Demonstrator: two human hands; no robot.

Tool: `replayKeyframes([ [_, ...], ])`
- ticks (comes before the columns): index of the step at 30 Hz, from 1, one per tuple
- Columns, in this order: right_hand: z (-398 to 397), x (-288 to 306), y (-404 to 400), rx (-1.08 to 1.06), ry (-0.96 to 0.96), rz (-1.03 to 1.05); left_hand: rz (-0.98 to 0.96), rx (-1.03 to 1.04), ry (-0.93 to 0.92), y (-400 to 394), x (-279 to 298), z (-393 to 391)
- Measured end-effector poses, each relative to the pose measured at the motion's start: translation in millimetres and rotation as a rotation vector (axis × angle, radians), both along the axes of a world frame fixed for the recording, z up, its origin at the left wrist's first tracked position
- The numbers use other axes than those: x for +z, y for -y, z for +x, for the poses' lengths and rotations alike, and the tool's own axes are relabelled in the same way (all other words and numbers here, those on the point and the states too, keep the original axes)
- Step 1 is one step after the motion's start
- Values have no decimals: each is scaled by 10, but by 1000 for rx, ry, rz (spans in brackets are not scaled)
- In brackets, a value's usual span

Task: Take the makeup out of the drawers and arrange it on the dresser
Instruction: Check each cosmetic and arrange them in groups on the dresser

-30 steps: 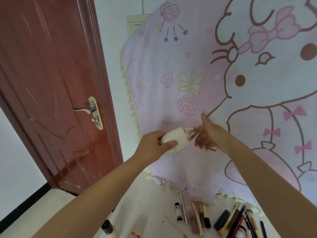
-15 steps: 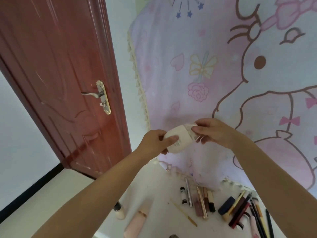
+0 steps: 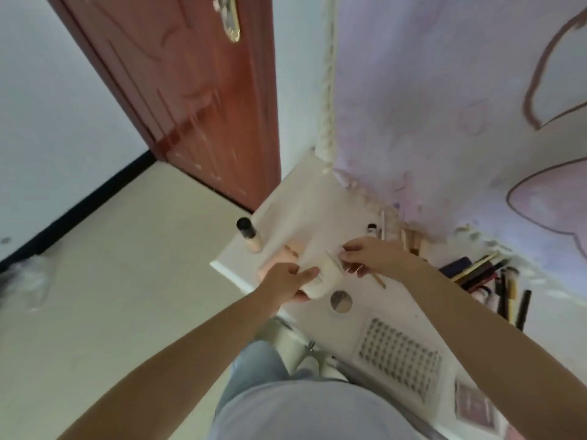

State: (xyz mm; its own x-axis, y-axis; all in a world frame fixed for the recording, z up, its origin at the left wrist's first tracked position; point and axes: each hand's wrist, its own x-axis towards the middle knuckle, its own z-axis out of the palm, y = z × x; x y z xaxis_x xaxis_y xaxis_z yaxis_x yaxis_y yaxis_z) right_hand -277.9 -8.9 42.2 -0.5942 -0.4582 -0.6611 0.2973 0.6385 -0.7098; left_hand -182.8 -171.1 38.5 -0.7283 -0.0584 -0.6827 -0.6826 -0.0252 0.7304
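Nearest to the camera is the person's pale blue shirt [image 3: 305, 411], soft and plain, with light denim trousers below it. Two bare forearms reach forward over the white tabletop [image 3: 305, 198], which is smooth and flat with a thin raised edge.

On the near right part of the tabletop lies a flat palette [image 3: 398, 357] with many small round pans in rows, and beside it a small dark red patterned card or box [image 3: 473, 408], blurred. Just in front of the hands is a small round compact [image 3: 341, 301], a flat disc with a grey-brown centre.

The left hand [image 3: 286, 281] grips a cream tube [image 3: 324, 277], thumb on top and fingers curled under it. The tube is matte, rounded and thicker at its near end, with small dark print. The right hand [image 3: 371, 257] pinches its far narrow end, which looks clear or pale, with the fingertips. The tube is held just above the tabletop, near the left front edge.

Behind the left hand lies a soft pink tube [image 3: 279, 258], and at the left edge stands a beige glass bottle [image 3: 251, 238] with a round black cap. To the right is a loose heap of pencils and brushes [image 3: 495, 281], long and thin, dark and wooden. More slim sticks [image 3: 394, 230] lie further back.

Beyond them hangs a pale lilac cloth [image 3: 444, 106] with brown cartoon outlines and a cream tassel fringe. Far left is a glossy reddish wooden door [image 3: 190, 90] with a brass handle plate.
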Motion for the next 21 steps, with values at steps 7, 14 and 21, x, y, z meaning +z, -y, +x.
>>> replayKeyframes([
  [7, 161, -402, 212, 121, -20, 153, -95, 172, 132, -69, -539, 296],
  [14, 77, -469, 335, 107, -155, 136, -333, 54, 85, -27, -564, 270],
  [21, 117, -600, 340, 47, -176, 129, -470, -46, 98, -20, -524, 260],
])
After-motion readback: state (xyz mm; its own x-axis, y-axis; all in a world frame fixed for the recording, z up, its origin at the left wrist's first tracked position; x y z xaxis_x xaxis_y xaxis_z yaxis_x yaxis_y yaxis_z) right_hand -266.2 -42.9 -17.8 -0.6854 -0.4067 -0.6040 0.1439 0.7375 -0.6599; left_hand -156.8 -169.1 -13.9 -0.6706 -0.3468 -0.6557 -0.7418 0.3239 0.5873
